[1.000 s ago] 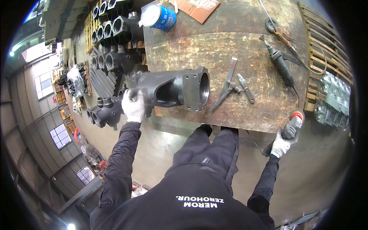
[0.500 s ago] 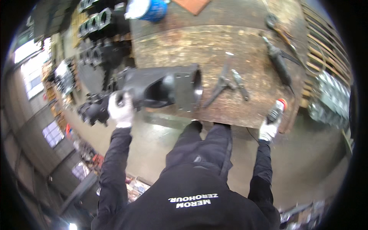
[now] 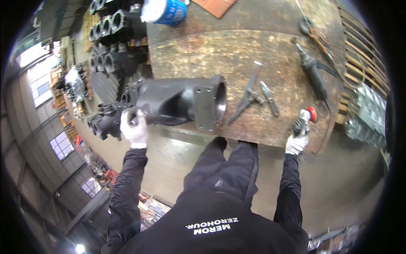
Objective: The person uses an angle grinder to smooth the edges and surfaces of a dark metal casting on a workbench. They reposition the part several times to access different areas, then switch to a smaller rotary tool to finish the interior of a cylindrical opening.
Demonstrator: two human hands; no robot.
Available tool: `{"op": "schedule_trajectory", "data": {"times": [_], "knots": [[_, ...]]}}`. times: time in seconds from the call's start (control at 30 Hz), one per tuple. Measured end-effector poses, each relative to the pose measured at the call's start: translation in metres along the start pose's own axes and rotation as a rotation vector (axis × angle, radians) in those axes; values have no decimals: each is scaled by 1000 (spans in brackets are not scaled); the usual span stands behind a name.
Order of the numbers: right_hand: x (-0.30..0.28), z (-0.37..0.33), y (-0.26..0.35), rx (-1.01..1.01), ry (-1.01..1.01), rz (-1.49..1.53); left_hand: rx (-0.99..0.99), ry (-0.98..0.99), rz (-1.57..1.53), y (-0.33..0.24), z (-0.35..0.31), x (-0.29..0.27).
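A large black cast-metal pipe housing (image 3: 167, 99) lies on its side along the front left of the bench, its open round end and flat flange facing right. My left hand (image 3: 134, 129), in a white glove, has its fingers curled on the near edge of the housing, beside its knobbly left end. At the right front corner, my gloved right hand (image 3: 297, 142) is closed around a small power grinder (image 3: 301, 122) with a red disc (image 3: 312, 114). The grinder is held just over the bench edge, and the disc faces right.
The worn wooden bench (image 3: 198, 55) bears a hammer (image 3: 245, 97), a knife-like hand tool (image 3: 269, 98), a corded straight grinder (image 3: 314, 75) and a blue can (image 3: 167, 12). More black castings (image 3: 112, 59) are stacked at left; wrapped metal parts (image 3: 367, 114) stand at right.
The grinder in my right hand has turned, so its red disc now points to the right. My left hand stays on the housing. The whole view has shifted slightly.
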State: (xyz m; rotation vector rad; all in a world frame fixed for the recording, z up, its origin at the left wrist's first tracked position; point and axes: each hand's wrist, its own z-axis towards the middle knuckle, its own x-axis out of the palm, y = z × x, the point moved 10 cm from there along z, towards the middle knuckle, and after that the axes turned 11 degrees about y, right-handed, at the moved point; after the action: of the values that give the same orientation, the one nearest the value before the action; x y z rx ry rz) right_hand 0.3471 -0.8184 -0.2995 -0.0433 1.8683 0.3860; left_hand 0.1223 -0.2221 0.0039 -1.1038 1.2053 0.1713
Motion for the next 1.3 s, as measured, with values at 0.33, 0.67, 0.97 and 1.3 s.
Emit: {"op": "schedule_trajectory", "data": {"times": [0.33, 0.67, 0.97, 1.3], "knots": [[50, 2, -15, 21, -162, -168, -79, -49, -30, -6, 1, 0], [-4, 23, 59, -169, 30, 298, 165, -82, 169, -30, 6, -5], [-3, -18, 52, 64, 78, 83, 257, -114, 20, -26, 1, -8], [23, -38, 53, 395, 214, 134, 484, -92, -287, -18, -7, -27]]}}
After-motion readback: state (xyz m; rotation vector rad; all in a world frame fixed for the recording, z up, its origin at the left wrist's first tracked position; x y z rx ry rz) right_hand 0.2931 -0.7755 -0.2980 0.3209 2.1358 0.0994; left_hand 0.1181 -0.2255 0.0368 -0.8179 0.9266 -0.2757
